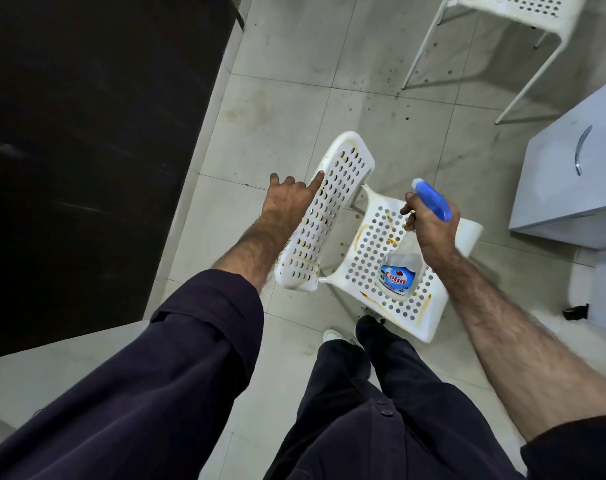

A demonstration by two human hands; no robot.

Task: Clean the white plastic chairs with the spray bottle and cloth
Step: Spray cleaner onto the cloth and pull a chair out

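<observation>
— How does the white chair look?
— Full of round holes, with brown stains, standing on the tiled floor.
— And the hands?
— The left hand rests on the backrest, fingers relaxed. The right hand grips the spray bottle above the seat.

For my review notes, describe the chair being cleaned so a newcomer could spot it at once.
On the tiled floor, below the person's outstretched arms, stands a white perforated chair. The left hand touches its backrest; the right hand holds a spray bottle over its seat. Unlike the second chair at top right, it shows brownish-yellow stains around its holes.
</observation>
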